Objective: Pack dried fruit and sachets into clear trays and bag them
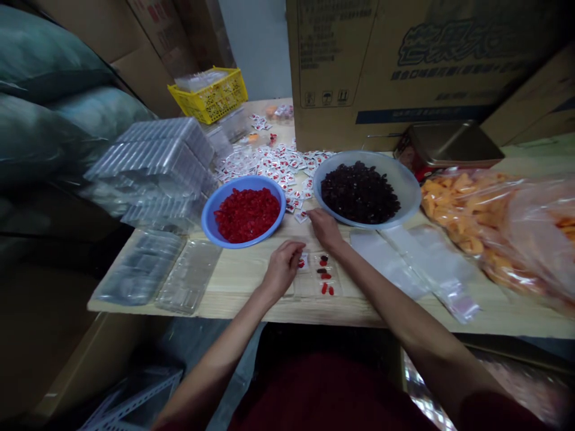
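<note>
Plastic tray (314, 281) sits within reach of blue bowl (207, 218) and grey bowl (409, 185); we see left fingers (296, 248) pinched, right fingers (314, 216) loosely together.

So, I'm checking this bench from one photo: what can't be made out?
Head view: the left hand covers part of the clear plastic tray, hiding whatever lies beneath it.
Head view: the white-and-red sachets are too small for their print to be read.
Head view: the plastic bag of orange pieces is cut off by the right edge.
</note>
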Available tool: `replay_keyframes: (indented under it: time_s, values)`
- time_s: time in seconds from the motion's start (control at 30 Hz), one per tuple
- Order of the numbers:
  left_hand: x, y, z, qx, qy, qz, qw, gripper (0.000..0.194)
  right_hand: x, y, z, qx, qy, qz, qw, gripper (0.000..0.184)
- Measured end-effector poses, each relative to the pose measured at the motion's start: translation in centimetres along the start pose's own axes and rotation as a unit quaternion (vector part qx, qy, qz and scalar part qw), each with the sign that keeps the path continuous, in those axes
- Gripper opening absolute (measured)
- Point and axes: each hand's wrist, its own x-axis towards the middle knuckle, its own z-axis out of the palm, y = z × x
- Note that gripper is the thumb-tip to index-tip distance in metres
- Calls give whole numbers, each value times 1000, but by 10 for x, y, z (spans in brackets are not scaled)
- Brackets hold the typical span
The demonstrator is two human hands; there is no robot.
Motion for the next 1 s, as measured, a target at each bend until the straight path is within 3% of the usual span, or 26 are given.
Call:
replay_keyframes:
  time_s: [0.13,0.2,0.27,0.4,0.53,0.63,0.73,0.9,1.0]
  values:
    - [-14,4,8,43,11,14,999,24,-45,-6,-15,54,58,17,997,28]
    - [-15,12,3,46,40,17,998,21,-69,-11,-26,141,83,48,985,29]
    - [-14,24,-6,1,41,6,999,24,-89,-21,-35,265,64,71,959,40]
    - [-16,46,-19,-82,-58,-27,995,27,-114,-47,-41,390,-35,62,918,62]
    - [-27,39,-23,-75,-56,-64,994,16,-133,-53,-34,348,-17,19,937,55]
    - [-39,21,-20,-39,-42,-92,994,11,-151,-38,-30,198,16,-41,979,54]
    - [-50,10,-11,18,-53,-89,994,10,-164,-21,-26,87,-2,-73,993,52]
    - [-57,12,-1,158,-10,-1,987,12,-166,-10,-20,116,-18,-57,991,50]
    - [-59,11,2,179,-28,39,983,18,-165,-13,-13,144,11,-34,989,53]
